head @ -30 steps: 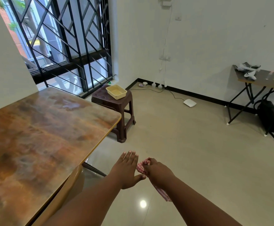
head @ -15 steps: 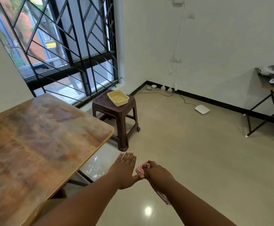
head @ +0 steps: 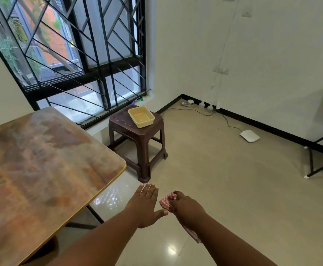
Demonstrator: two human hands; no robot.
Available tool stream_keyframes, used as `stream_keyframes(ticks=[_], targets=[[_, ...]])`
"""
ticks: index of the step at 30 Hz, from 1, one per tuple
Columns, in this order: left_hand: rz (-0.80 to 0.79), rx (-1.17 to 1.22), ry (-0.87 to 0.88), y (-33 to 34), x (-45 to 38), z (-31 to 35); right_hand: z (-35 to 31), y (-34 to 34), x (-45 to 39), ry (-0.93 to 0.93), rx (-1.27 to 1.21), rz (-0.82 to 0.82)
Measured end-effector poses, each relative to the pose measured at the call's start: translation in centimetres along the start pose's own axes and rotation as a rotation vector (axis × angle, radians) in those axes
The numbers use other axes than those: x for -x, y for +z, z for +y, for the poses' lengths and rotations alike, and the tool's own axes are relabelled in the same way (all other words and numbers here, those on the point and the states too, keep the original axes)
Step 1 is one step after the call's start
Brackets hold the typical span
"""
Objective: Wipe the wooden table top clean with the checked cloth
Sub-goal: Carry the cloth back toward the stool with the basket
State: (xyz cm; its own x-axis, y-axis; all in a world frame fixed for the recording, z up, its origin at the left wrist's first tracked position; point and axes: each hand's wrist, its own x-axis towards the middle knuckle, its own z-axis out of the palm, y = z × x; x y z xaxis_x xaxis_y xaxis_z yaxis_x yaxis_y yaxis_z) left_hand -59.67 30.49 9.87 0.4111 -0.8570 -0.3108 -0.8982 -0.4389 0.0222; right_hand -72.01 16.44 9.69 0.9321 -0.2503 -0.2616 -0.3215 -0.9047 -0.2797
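The wooden table top (head: 41, 169) fills the left side, brown and mottled with a yellow edge. My right hand (head: 185, 206) is closed around the red-and-white checked cloth (head: 166, 201), bunched at the fingers with a strip hanging below my wrist. My left hand (head: 145, 204) is beside it, flat, fingers together and thumb out, holding nothing. Both hands hover over the floor, to the right of the table's near corner and apart from it.
A dark brown plastic stool (head: 137, 135) stands past the table's corner with a yellow tub (head: 141, 117) on top. A barred window (head: 70, 54) is behind. A white device (head: 249, 135) and cable lie on the floor; a black-legged table (head: 321, 150) is at right.
The view has swung left and closer, so the stool and table appear nearer and the side table has slid toward the right edge. Both hands keep the same pose.
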Motion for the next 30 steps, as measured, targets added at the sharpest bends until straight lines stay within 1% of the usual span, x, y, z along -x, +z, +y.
stream_keyframes(ticks=[2,5,12,16,18,25,30], targets=[[0.0,-0.007,0.002,-0.1,-1.7,-0.6,0.2,-0.8,-1.6,-0.013,0.039,0.008],[0.005,-0.016,0.022,-0.5,-4.8,-2.3,0.2,-2.6,-4.0,-0.041,0.168,-0.06],[0.028,0.018,0.062,-3.9,-11.9,-7.8,1.1,-6.3,-10.7,0.022,0.121,-0.043],[0.064,0.028,0.012,-6.3,-15.0,-10.3,1.5,-8.1,-14.0,-0.052,0.133,0.004],[0.055,0.039,-0.005,-6.9,-16.1,-11.3,1.5,-8.7,-15.8,-0.045,0.052,-0.004],[0.022,0.06,-0.014,-7.1,-20.5,-12.7,3.5,-10.8,-22.2,-0.027,0.142,-0.047],[-0.012,0.026,-0.031,-8.9,-25.7,-13.1,6.7,-12.2,-27.1,-0.113,0.149,-0.066]])
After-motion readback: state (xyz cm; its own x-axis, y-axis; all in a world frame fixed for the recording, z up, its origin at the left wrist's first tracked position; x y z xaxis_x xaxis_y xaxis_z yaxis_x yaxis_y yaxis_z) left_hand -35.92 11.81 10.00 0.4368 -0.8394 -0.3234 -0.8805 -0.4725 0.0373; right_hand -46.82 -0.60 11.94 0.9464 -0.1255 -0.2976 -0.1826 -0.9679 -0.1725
